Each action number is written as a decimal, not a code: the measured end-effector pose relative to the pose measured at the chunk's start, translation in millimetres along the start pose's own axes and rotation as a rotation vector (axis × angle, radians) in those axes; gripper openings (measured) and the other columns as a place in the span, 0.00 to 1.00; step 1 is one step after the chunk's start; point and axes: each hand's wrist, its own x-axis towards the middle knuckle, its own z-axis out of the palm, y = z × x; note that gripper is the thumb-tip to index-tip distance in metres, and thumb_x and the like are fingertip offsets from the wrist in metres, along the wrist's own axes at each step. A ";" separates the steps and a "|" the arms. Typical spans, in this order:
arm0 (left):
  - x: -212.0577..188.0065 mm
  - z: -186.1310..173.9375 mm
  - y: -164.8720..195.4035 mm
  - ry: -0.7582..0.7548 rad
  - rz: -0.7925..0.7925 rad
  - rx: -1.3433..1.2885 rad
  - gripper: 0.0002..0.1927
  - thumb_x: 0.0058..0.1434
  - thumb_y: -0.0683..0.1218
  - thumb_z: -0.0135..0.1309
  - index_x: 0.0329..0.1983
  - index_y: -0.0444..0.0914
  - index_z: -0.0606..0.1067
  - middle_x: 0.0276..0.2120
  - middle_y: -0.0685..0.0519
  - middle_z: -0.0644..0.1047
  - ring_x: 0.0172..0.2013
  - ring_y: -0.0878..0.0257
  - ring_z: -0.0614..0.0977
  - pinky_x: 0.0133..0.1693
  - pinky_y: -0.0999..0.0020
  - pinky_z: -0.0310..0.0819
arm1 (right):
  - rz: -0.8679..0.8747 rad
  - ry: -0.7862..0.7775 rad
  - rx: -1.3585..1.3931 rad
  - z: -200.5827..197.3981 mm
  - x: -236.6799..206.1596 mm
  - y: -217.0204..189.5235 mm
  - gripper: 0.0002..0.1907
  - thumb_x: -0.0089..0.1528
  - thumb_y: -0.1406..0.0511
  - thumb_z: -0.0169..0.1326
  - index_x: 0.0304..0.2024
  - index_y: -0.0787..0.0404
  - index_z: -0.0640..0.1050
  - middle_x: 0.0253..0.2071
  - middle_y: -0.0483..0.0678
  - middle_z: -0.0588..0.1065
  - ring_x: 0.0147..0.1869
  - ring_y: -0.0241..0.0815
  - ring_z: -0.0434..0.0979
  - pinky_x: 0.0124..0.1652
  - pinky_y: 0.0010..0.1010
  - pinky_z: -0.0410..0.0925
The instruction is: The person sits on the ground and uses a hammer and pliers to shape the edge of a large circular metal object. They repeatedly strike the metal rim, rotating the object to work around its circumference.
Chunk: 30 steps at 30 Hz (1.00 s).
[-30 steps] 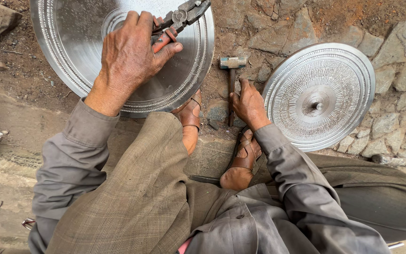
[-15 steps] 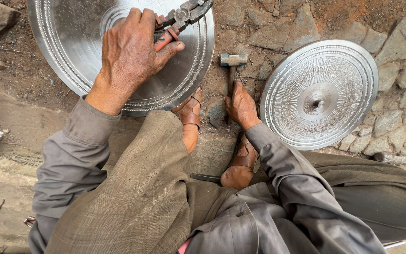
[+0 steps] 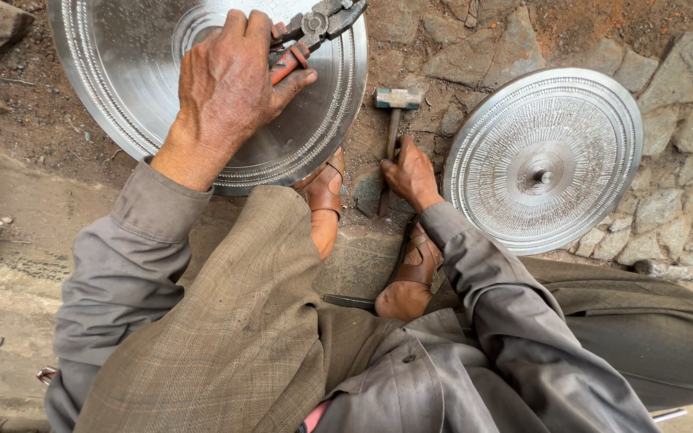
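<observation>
Two round metal plates lay on the stony ground in front of the seated person. At the far left edge of the view the larger plate [image 3: 122, 104], smooth and shiny with a patterned rim, rested with its near edge against a sandalled foot [image 3: 324, 192]. The left hand [image 3: 230, 88] lay on this plate, fingers closed around the red handles of a pair of pliers [image 3: 314, 28], whose metal head pointed toward the plate's far right edge. To the right, apart from the first plate, the smaller plate [image 3: 543, 160] showed a dense engraved pattern and a raised centre knob. Between the two plates a hammer [image 3: 395, 112] lay on the stones, head away from the person. The right hand [image 3: 411, 172] was closed on the near end of its wooden handle, though how firmly it gripped could not be made out. The other sandalled foot [image 3: 415, 269] rested just below that hand.
</observation>
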 end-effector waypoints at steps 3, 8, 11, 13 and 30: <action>0.7 0.9 1.9 -0.008 -0.015 0.015 0.34 0.65 0.69 0.69 0.44 0.35 0.73 0.34 0.48 0.72 0.29 0.58 0.81 0.28 0.65 0.76 | 0.279 -0.096 0.740 -9.4 3.6 -2.4 0.18 0.63 0.73 0.51 0.54 0.71 0.65 0.33 0.54 0.74 0.28 0.43 0.75 0.28 0.34 0.76; 0.6 1.0 11.9 -0.030 -0.050 0.078 0.35 0.65 0.71 0.65 0.43 0.35 0.72 0.32 0.47 0.72 0.27 0.57 0.82 0.24 0.64 0.77 | 0.209 -0.043 0.803 -39.6 -7.9 3.8 0.18 0.65 0.72 0.49 0.58 0.68 0.67 0.32 0.53 0.75 0.25 0.37 0.70 0.22 0.29 0.67; 1.7 1.5 16.7 -0.026 -0.062 0.131 0.36 0.64 0.72 0.65 0.42 0.36 0.71 0.31 0.48 0.73 0.27 0.57 0.83 0.24 0.64 0.78 | -0.098 0.138 0.479 -76.3 -36.5 -1.6 0.17 0.70 0.68 0.50 0.61 0.69 0.69 0.35 0.48 0.75 0.29 0.31 0.72 0.25 0.23 0.68; 3.6 1.4 17.9 -0.107 -0.091 0.141 0.38 0.67 0.73 0.64 0.42 0.34 0.70 0.30 0.47 0.73 0.27 0.57 0.83 0.23 0.63 0.78 | -0.392 0.234 0.481 -101.0 -60.6 -4.7 0.15 0.76 0.68 0.49 0.64 0.69 0.69 0.37 0.49 0.69 0.31 0.34 0.67 0.25 0.27 0.65; 6.2 8.6 28.2 -0.112 -0.101 0.211 0.26 0.73 0.61 0.55 0.41 0.31 0.70 0.27 0.46 0.73 0.21 0.64 0.79 0.16 0.71 0.74 | -0.795 0.507 0.337 -197.2 -152.6 -95.0 0.30 0.74 0.71 0.50 0.77 0.55 0.62 0.43 0.51 0.69 0.41 0.40 0.67 0.36 0.26 0.66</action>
